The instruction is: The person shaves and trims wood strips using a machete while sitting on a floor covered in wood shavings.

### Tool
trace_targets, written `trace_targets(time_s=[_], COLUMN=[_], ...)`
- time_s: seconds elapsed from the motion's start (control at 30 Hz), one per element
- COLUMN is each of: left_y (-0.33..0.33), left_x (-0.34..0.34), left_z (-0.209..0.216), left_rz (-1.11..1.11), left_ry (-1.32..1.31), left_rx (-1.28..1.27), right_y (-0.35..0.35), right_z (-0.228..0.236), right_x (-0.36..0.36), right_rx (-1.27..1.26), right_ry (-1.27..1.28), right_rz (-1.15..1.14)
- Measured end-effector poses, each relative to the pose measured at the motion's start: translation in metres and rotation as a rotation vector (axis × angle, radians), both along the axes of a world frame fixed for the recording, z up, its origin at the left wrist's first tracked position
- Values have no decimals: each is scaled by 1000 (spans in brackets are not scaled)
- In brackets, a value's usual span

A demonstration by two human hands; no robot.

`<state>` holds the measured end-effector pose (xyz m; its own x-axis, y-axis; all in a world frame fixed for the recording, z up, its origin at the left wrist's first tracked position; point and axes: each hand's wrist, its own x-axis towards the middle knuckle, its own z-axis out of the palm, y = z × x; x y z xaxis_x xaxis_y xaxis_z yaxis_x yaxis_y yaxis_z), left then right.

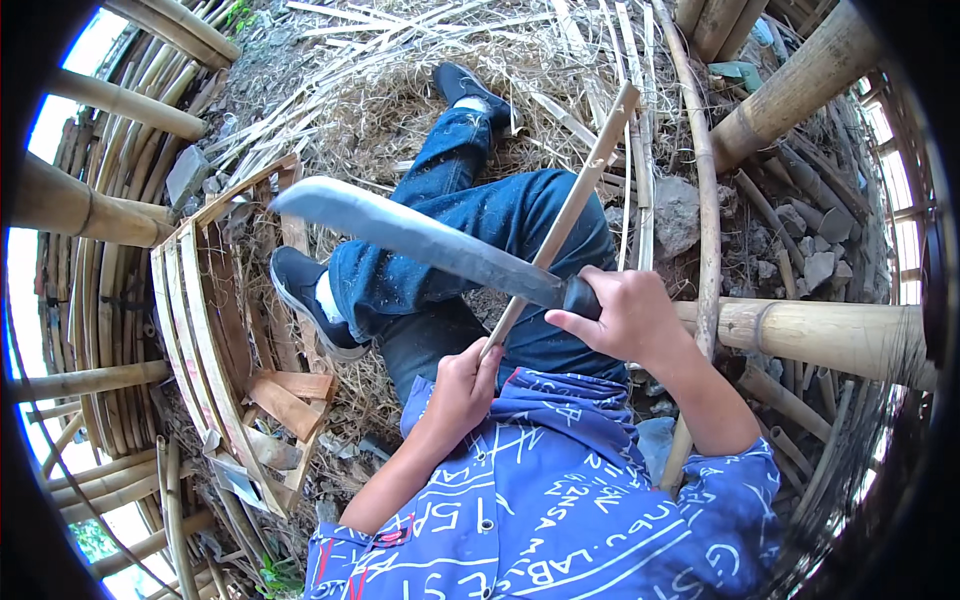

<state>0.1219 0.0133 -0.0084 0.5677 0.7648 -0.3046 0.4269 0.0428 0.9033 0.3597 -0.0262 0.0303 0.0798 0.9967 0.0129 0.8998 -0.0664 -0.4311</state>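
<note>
A machete (pixel 420 240) with a broad grey blade and a dark handle is gripped in my right hand (pixel 635 318). Its blade points to the far left and crosses over a long, narrow bamboo strip (pixel 578 200). The near end of that strip is held in my left hand (pixel 467 385), fingers wrapped round it. From there the strip slants up and away to the right, above my thigh. The blade lies across the strip a little beyond my left hand; whether its edge touches cannot be made out.
Bamboo shavings (pixel 370 130) and split strips (pixel 430 30) litter the ground ahead. A wooden crate (pixel 190 310) with wood pieces stands at left. Thick bamboo poles (pixel 820 335) jut in from both sides. Stones (pixel 672 215) and rubble lie at right, beside a long thin pole (pixel 705 190).
</note>
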Motion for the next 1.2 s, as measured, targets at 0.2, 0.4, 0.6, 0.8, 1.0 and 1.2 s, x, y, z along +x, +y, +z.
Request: trace_targets(time_s=[0.2,0.4,0.6,0.8,1.0,1.2], left_y=[-3,-17,-5,-3,-22,-10], left_x=[-23,-33,-25,-32,-42,-28], left_z=[-4,-20,-8,-9,-20,-8], left_rz=[-56,-13,-26,-25,-85,-20], left_ry=[133,84,140,230,253,156], left_rx=[158,209,173,357,329,169], right_y=[25,21,3,17,19,-7], right_z=[19,20,15,7,12,-1], right_x=[47,67,3,28,67,12], right_rx=[-22,47,-60,32,39,13], right_ry=[11,204,73,-63,142,28], right_rz=[-239,-355,-120,-182,-399,-130])
